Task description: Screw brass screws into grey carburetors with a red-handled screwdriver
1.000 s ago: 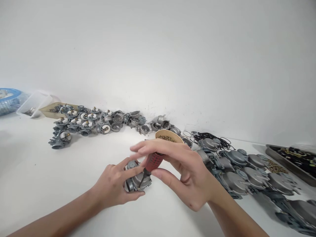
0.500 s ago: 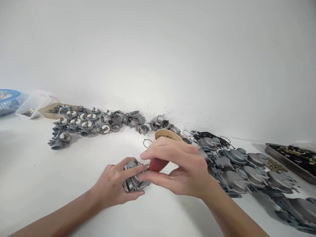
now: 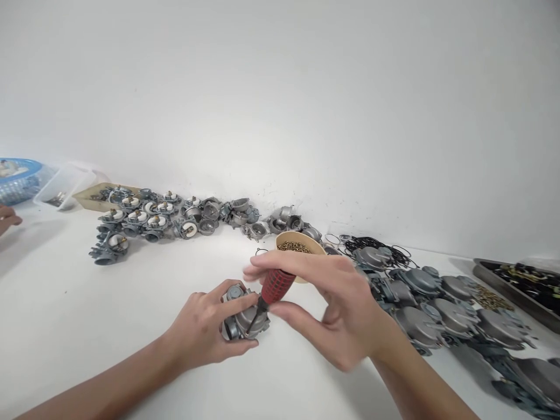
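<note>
My left hand (image 3: 210, 321) grips a grey metal carburetor (image 3: 247, 321) against the white table, thumb in front and fingers over its top. In my right hand (image 3: 336, 303) is a screwdriver with a red and black handle (image 3: 278, 286). Its handle lies under my fingers, with the thumb near its lower end. The screwdriver's shaft slants down to the left, and its tip meets the carburetor near the front edge of the cover. Just behind my right hand stands a round tan tub (image 3: 315, 242) of small brass-coloured screws (image 3: 294, 247).
Several carburetors with white floats (image 3: 137, 217) stand at the back left, beside loose metal bowls (image 3: 210, 211). More carburetors (image 3: 452, 312) spread over the right, near black rubber rings (image 3: 371, 245) and a dark tray (image 3: 485, 271). Another person's hand (image 3: 7, 219) shows at the left edge.
My right hand has shifted its grip on the screwdriver, its thumb moving back from the carburetor. The handle and shaft now show. Another person's hand has come in at the left edge.
</note>
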`<state>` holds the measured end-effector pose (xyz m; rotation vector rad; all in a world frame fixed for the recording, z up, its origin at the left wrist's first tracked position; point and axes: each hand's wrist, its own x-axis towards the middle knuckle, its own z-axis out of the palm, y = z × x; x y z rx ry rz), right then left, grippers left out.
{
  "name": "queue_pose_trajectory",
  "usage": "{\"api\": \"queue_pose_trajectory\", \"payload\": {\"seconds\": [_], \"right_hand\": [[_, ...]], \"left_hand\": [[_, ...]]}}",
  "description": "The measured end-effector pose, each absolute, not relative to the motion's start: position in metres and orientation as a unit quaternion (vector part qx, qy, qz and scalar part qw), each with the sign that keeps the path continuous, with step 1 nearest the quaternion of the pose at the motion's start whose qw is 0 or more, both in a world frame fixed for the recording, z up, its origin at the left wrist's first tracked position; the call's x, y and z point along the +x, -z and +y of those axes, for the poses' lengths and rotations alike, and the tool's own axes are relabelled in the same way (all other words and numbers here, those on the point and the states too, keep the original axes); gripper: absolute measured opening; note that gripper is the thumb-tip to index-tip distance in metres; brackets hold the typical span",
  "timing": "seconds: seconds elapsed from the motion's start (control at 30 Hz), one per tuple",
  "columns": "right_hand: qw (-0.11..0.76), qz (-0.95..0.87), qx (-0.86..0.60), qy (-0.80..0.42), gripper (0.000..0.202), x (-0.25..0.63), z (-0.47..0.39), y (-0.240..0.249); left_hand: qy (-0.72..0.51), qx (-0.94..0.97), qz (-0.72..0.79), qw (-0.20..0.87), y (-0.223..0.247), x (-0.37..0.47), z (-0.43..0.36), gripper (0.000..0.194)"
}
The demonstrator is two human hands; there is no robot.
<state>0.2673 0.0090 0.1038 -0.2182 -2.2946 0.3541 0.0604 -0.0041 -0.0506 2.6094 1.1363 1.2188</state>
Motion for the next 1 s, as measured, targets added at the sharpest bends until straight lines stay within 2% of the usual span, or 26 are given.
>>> {"api": "queue_pose_trajectory", "payload": {"seconds": [0.07, 0.13, 0.23, 0.43, 0.6, 0.7, 0.8, 1.0], "right_hand": [[0.380, -0.899, -0.067, -0.205, 0.041, 0.267, 0.008, -0.106], [0.404, -0.888, -0.070, -0.210, 0.037, 0.266, 0.008, -0.106], [0.430, -0.888, -0.101, -0.128, 0.033, 0.263, 0.007, -0.104], [0.420, -0.890, -0.179, 0.016, 0.027, 0.259, -0.002, -0.099], [0.446, -0.874, -0.193, -0.003, 0.025, 0.268, -0.008, -0.105], [0.511, -0.830, -0.222, -0.005, 0.024, 0.288, -0.003, -0.103], [0.536, -0.780, -0.318, 0.056, 0.016, 0.312, 0.008, -0.083], [0.448, -0.788, -0.422, 0.004, 0.015, 0.333, 0.019, -0.008]], "left_hand": [[-0.387, 0.844, 0.370, 0.025, 0.051, 0.060, -0.004, 0.051], [-0.388, 0.844, 0.371, 0.024, 0.053, 0.060, -0.004, 0.051], [-0.398, 0.841, 0.365, 0.019, 0.055, 0.061, -0.003, 0.050], [-0.390, 0.835, 0.389, -0.010, 0.055, 0.061, -0.005, 0.056], [-0.353, 0.826, 0.438, 0.006, 0.057, 0.063, -0.005, 0.056], [-0.364, 0.819, 0.441, 0.045, 0.059, 0.062, -0.005, 0.055], [-0.392, 0.817, 0.416, 0.072, 0.060, 0.060, -0.006, 0.051], [-0.395, 0.845, 0.348, 0.095, 0.055, 0.055, -0.008, 0.052]]}}
